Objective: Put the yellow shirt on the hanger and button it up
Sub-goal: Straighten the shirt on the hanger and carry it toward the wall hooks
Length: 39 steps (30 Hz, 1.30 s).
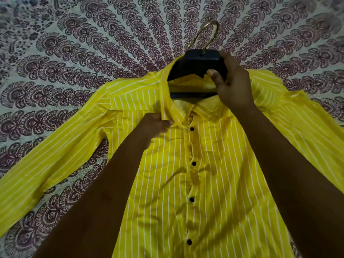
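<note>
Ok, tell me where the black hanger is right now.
In the head view the black plastic hanger with the gold metal hook sits top centre inside the collar of the yellow striped shirt, gripped by the right hand over the patterned bedsheet.

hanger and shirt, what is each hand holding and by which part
The right hand grips the black hanger at its neck, just below the hook. The left hand pinches the yellow shirt at the left collar edge.

shirt (214,183): striped cloth | hanger (193,62): matt black | hook (208,32): shiny metal
</note>
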Available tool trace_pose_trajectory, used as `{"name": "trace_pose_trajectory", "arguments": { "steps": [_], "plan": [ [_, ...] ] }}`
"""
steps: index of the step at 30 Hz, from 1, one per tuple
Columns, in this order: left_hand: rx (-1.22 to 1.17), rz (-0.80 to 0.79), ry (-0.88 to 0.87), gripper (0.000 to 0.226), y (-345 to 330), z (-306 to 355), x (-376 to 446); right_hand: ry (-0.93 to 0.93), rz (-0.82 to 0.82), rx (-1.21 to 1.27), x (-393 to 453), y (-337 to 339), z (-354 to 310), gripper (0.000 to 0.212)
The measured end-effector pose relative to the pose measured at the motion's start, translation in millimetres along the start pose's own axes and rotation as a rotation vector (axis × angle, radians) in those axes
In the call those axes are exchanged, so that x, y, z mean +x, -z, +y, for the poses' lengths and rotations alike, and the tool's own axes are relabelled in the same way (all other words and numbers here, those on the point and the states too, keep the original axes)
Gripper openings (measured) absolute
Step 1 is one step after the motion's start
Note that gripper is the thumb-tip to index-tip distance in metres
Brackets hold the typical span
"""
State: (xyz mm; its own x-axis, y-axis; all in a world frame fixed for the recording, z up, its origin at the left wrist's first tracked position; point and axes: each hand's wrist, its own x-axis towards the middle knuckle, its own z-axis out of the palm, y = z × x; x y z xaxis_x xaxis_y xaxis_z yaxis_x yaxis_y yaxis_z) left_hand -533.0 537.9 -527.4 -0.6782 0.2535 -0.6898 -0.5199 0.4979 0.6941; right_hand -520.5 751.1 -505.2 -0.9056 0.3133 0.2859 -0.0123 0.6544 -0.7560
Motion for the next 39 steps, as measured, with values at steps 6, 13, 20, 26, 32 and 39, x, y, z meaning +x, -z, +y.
{"name": "trace_pose_trajectory", "arguments": {
  "steps": [6, 13, 20, 26, 32, 39],
  "plan": [
    [0.397, 0.589, -0.191, 0.019, 24, 23, 3, -0.045, -0.019, 0.062, -6, 5, -2, 0.044],
    [0.483, 0.211, -0.859, 0.052, 18, 63, -9, 0.125, -0.146, -0.232, -29, 18, -6, 0.047],
    [0.634, 0.222, -0.924, 0.045, 18, 29, -5, 0.043, -0.108, -0.227, -63, 17, -1, 0.054],
    [0.727, 0.411, -1.003, 0.034, 15, 9, -8, -0.037, 0.039, -0.287, -78, 11, -4, 0.052],
    [0.870, 0.393, -0.972, 0.048, 23, 8, 1, -0.212, 0.045, -0.569, -79, 10, 5, 0.076],
    [0.751, -0.038, -0.883, 0.073, 51, 11, 8, -0.199, -0.004, -0.500, -71, 16, 26, 0.064]
  ]
}}
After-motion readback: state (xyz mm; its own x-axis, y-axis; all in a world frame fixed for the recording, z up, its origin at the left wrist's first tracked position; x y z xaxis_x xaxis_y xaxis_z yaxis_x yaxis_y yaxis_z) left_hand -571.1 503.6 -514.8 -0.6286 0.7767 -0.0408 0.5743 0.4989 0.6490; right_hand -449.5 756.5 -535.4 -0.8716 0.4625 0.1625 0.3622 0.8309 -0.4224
